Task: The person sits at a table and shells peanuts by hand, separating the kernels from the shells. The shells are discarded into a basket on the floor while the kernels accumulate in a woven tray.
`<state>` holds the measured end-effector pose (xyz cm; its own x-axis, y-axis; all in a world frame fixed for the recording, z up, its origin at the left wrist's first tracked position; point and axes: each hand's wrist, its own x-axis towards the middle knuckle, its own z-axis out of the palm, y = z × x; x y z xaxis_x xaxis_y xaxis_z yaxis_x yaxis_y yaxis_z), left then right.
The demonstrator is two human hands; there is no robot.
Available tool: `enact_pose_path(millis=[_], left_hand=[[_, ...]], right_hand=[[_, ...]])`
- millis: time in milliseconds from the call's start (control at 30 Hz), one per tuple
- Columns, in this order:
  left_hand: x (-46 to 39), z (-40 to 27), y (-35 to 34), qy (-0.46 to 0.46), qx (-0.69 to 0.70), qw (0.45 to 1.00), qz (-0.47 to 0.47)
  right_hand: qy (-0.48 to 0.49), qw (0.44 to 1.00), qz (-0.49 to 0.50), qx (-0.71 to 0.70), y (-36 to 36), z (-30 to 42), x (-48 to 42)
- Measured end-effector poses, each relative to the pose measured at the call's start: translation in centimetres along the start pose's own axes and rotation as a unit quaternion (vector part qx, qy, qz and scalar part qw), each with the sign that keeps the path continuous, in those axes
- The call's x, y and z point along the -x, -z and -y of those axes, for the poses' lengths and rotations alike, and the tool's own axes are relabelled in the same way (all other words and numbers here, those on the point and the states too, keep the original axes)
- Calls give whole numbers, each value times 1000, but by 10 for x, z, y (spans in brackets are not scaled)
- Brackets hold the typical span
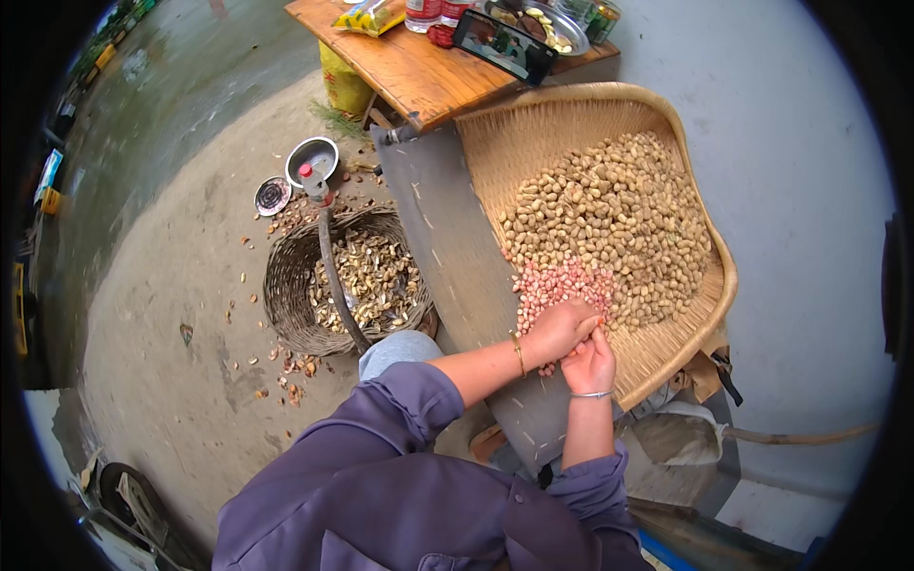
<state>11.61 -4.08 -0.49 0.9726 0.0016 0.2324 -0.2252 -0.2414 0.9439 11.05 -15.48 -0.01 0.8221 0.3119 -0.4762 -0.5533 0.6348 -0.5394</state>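
Observation:
A woven winnowing basket (643,371) lies before me, holding a heap of unshelled peanuts (607,207). Shelled pink peanut kernels (564,282) are gathered at its near left part. My left hand (565,330), with a gold bracelet at the wrist, is over the edge of the kernels, fingers bent. Its fingertips meet those of my right hand (591,364), which wears a silver bangle. What lies between the fingertips is too small and hidden to tell. A wicker basket (285,285) with an arched handle stands at left, holding broken peanut shells (368,278).
A wooden table (421,64) beyond carries a phone (505,47), bottles and a metal plate (564,32). Grey cloth (457,235) borders the winnowing basket. On the ground are a metal bowl (312,158), a clear bottle (313,182) and scattered shells. A pale wall stands at right.

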Motion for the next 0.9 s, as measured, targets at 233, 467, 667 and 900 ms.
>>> enact_pose_path(millis=[233,467,667,900], left_hand=[[-8,9,-3,178,292,933,-114],[-5,21,1,337,521,783,-46],[-9,24,-3,390,567,725,33],[-9,22,2,356,484,799,11]], right_hand=[[98,994,18,44,-3,31,-10],[238,860,-176,416,50,85,-35],[260,618,-174,721,47,81,-51],[234,731,-159,621,42,75,-58]])
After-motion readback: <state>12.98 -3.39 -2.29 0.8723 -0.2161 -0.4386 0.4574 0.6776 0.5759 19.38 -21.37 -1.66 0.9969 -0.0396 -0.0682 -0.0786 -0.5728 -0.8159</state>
